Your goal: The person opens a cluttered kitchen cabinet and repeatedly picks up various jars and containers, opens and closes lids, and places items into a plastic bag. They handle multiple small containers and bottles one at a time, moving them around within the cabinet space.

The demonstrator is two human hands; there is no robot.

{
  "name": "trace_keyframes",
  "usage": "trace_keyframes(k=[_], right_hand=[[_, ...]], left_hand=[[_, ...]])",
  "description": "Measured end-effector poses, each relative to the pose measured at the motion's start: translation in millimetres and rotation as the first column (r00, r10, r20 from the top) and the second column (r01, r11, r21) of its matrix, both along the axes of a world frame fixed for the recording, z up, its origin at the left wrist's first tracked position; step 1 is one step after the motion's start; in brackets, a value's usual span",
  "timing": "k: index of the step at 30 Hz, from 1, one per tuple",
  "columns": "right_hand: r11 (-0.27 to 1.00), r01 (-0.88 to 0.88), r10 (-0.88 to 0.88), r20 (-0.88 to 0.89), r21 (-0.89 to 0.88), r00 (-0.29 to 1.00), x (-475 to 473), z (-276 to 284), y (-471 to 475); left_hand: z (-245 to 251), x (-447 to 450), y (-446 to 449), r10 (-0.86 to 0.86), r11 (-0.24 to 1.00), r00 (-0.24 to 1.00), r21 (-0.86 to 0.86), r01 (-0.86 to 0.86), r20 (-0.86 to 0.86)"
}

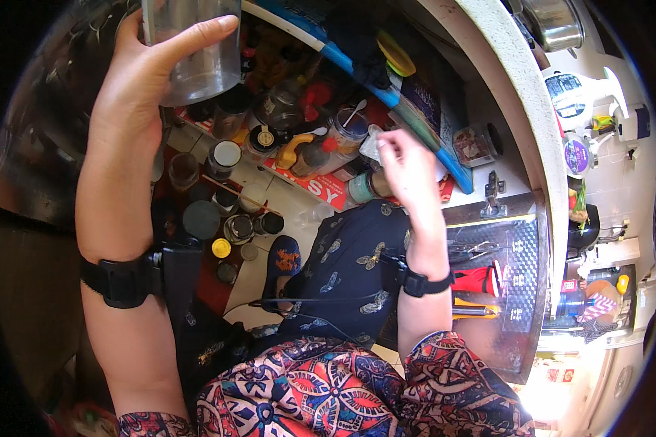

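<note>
My left hand [136,71] grips a clear, see-through canister [210,71] at the upper left, thumb across its near side. My right hand [410,166], slightly blurred, has its fingers curled around the edge of a crumpled pale cloth or tissue [370,146]. Below that hand a jar with a teal label [362,187] lies tilted on a red printed cardboard piece [311,183]. Close by stand a red-capped bottle [314,157] and a jar with a white spoon [347,128]. A jar with a white lid [225,155] stands between my arms.
Several lidded jars, one yellow-lidded [221,248], crowd the floor near my shoe [285,259]. A thin stick [243,195] lies across some. An open cabinet door [516,300] with hanging tools is on the right. The pale counter edge [516,82] curves above; a meat-coloured-content jar [476,145] sits inside.
</note>
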State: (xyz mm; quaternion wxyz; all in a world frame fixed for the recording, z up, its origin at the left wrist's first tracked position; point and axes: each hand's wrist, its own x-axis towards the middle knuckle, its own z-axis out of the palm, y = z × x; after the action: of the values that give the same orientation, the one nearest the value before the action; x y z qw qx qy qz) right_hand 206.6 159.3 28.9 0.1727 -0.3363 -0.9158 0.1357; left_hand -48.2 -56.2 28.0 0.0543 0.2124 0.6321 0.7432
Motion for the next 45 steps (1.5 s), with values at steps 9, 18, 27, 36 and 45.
trace_keyframes(k=[9, 18, 27, 36, 45], right_hand=[[0.959, 0.038, 0.178, 0.702, -0.281, 0.689, -29.8, -137.2, -20.7], [0.945, -0.071, 0.273, 0.653, -0.318, 0.707, -18.7, -181.8, -45.8], [0.918, 0.002, 0.296, 0.689, -0.396, 0.661, -19.7, -206.3, -35.9], [0.905, -0.125, 0.322, 0.465, -0.406, 0.825, -72.0, -179.6, -24.9], [0.987, -0.143, 0.156, 0.229, -0.071, 0.961, -252.0, -203.5, 13.5]], left_hand=[[-10.3, -25.8, -11.8, 0.089, 0.988, 0.993, -0.121, -0.099, -0.08], [12.7, -8.7, -1.5, -0.175, 0.964, 0.98, 0.188, 0.19, -0.091], [29.8, 33.9, 0.3, 0.057, 0.995, 0.998, 0.082, -0.059, 0.02], [26.8, 16.7, -10.6, -0.024, 0.999, 0.999, 0.033, 0.025, -0.036], [7.8, -25.0, -8.6, -0.077, 0.997, 0.995, -0.029, 0.075, -0.059]])
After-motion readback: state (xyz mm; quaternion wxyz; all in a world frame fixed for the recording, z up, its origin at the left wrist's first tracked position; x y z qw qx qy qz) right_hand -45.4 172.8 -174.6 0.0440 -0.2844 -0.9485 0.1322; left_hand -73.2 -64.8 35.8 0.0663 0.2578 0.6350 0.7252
